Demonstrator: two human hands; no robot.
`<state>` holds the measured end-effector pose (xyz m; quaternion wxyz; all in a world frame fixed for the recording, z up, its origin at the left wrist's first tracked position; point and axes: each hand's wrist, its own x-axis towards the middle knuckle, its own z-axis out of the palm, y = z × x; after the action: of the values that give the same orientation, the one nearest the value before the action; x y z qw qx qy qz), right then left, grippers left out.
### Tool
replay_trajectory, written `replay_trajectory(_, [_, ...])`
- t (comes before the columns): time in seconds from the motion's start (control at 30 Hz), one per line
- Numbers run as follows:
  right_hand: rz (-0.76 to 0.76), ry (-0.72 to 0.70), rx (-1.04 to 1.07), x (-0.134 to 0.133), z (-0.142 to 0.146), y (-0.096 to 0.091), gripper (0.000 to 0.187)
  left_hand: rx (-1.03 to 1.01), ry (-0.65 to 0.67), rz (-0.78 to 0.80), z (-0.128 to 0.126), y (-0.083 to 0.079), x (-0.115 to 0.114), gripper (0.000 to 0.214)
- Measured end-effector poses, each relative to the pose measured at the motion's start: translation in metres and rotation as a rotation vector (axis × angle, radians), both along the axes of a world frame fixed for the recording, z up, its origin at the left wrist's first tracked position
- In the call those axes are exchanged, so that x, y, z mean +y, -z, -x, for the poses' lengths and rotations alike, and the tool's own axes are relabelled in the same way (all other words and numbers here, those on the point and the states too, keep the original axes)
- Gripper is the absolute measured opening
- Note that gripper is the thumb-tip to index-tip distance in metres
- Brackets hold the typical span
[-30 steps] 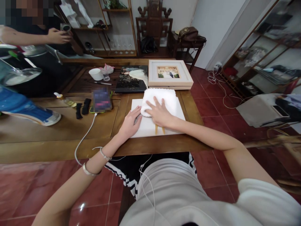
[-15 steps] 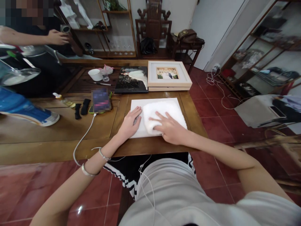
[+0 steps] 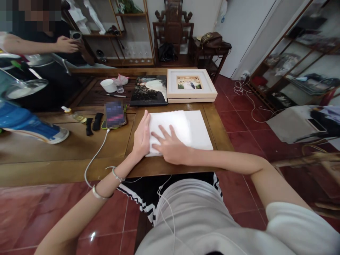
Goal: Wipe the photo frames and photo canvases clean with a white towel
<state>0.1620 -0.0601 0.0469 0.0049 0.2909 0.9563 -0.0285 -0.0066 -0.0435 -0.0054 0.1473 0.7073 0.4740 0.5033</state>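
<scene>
A flat white board (image 3: 200,131) lies on the wooden table in front of me. On its left part rests a folded white cloth (image 3: 183,124) that looks like a towel. My right hand (image 3: 171,146) presses down on the cloth, its fingers spread wide. Along the board's left edge stands my left hand (image 3: 142,134), tilted on its side with the fingers straight and pointing away from me. The lower left corner of the cloth and board is partly covered by my hands.
Beyond the board lie a framed photo (image 3: 191,85) and a dark photo panel (image 3: 150,90). To the left are a phone (image 3: 115,115) on a white cable, a small dropper bottle (image 3: 75,115) and a blue-and-white package (image 3: 32,120). Across the table a person holds a camera (image 3: 76,36).
My right hand has slid the white cloth leftward across the board, baring its right side. My left hand has moved from the board's surface to its left edge and turned onto its side.
</scene>
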Motion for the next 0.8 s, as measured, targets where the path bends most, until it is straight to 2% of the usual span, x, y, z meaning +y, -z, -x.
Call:
replay_trajectory(0.13, [0.074, -0.147, -0.021, -0.036, -0.025, -0.017, 0.037, 0.043, -0.018, 0.054, -0.001, 0.002, 0.001, 0.056])
replay_trajectory(0.23, [0.119, -0.125, -0.029, -0.035, -0.041, -0.026, 0.037, 0.142, 0.029, 0.114, -0.003, 0.005, 0.003, 0.053])
replay_trajectory(0.3, [0.119, -0.042, -0.033, -0.020, -0.048, -0.026, 0.041, 0.208, 0.066, 0.157, -0.003, 0.007, 0.005, 0.048])
replay_trajectory(0.4, [0.089, 0.110, -0.030, 0.016, -0.052, -0.020, 0.047, 0.259, 0.083, 0.182, -0.002, 0.010, 0.008, 0.042])
replay_trajectory(0.53, [0.035, 0.215, 0.042, 0.071, -0.040, -0.014, 0.049, 0.267, 0.080, 0.182, -0.002, 0.012, 0.010, 0.040])
replay_trajectory(0.67, [0.147, 0.171, 0.075, 0.107, 0.002, -0.018, 0.043, 0.266, 0.066, 0.169, -0.001, 0.011, 0.010, 0.039])
replay_trajectory(0.8, [0.193, 0.116, 0.073, 0.115, 0.040, -0.020, 0.044, 0.277, 0.078, 0.150, 0.000, 0.007, 0.009, 0.037])
